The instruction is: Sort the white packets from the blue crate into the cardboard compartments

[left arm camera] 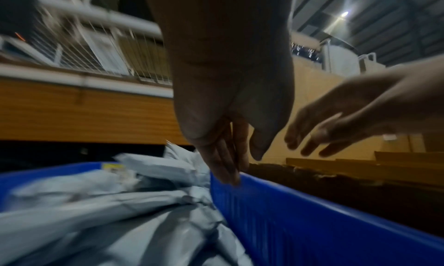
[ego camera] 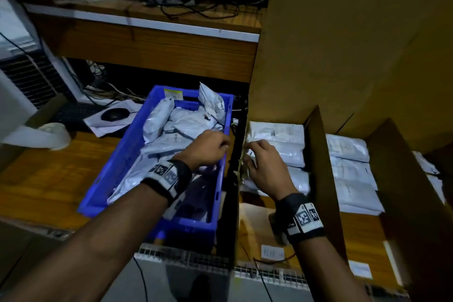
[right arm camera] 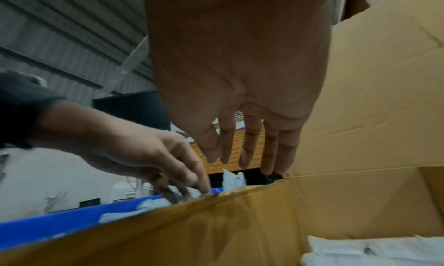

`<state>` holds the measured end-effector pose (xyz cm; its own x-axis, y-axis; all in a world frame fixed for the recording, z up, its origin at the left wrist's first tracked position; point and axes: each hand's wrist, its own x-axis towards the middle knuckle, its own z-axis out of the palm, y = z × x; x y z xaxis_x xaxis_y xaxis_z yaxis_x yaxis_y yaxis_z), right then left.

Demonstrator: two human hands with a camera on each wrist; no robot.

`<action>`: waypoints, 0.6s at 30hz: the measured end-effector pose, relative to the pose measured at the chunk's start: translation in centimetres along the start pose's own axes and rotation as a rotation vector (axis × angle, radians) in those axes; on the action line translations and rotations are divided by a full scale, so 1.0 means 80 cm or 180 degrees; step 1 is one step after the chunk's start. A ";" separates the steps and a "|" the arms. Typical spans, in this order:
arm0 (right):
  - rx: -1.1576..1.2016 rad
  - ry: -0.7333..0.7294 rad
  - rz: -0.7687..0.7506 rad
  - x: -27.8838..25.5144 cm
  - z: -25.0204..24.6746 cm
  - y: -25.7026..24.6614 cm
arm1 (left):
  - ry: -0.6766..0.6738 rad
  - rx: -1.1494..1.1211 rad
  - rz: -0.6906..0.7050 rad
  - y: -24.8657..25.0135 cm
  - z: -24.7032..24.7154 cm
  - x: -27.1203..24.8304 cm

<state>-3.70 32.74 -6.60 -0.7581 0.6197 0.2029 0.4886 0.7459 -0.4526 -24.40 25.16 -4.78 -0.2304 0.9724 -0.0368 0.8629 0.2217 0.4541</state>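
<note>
Blue crate (ego camera: 115,167) runs lengthwise away from the person, heaped with white packets (ego camera: 186,122) lying at mixed angles. Left hand (ego camera: 207,148) hangs over its right edge, fingers loose, gripping nothing. Right hand (ego camera: 263,167) hovers spread above flat packets in the first cardboard compartment (ego camera: 316,154); motion blur hides fingertip contact.

Left hand (left arm camera: 230,106) fingers straight over blue crate (left arm camera: 312,218) rim; white packets (left arm camera: 108,213) inside
</note>
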 end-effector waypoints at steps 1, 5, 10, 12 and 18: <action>0.0033 -0.0023 -0.0032 -0.006 0.001 -0.010 | 0.0001 0.0021 -0.0001 -0.009 -0.004 -0.019; 0.0010 -0.0297 -0.0164 -0.013 0.015 -0.055 | 0.0064 0.0194 -0.0221 -0.050 -0.021 -0.093; -0.0645 -0.0847 -0.0228 -0.001 0.034 -0.106 | 0.0261 0.0615 -0.0415 -0.091 -0.044 -0.128; -0.0920 -0.1051 -0.0168 0.006 0.042 -0.113 | 0.0325 0.0791 -0.0323 -0.100 -0.051 -0.123; -0.1198 -0.1551 0.0186 0.019 0.045 -0.126 | 0.0425 0.0987 -0.0146 -0.126 -0.055 -0.077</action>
<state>-11.37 25.26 -4.86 -0.7922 0.5457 -0.2732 0.5868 0.8040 -0.0957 -33.65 16.61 -5.18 -0.3113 0.9473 0.0754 0.9413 0.2965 0.1615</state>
